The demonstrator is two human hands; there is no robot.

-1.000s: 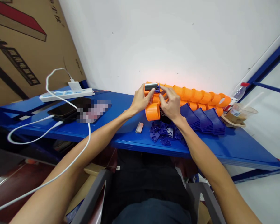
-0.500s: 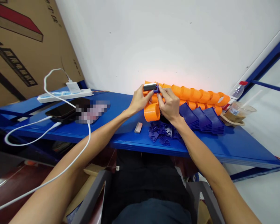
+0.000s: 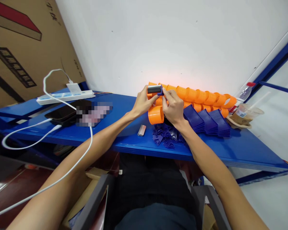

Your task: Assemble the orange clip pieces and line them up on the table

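My left hand [image 3: 142, 103] is closed around a small dark grey roller piece [image 3: 154, 89], held above the blue table [image 3: 124, 140]. My right hand [image 3: 172, 107] pinches a small blue plastic clip [image 3: 161, 93] against the roller's right end. Just below both hands an orange tube [image 3: 156, 115] lies on its side. A heap of small blue clips [image 3: 166, 135] sits under my right wrist.
Rows of orange tubes [image 3: 201, 95] line the wall, with stacks of blue sheets [image 3: 208, 123] in front. A small grey-pink piece [image 3: 141, 130] lies near the front edge. A phone [image 3: 62, 113], power strip [image 3: 66, 96] and white cable [image 3: 45, 134] are at left; a drink cup [image 3: 246, 115] and bottle [image 3: 244, 92] at right.
Both hands stayed together on the roller; my right fingers closed in tighter on the blue clip at its end. The view shifted slightly.
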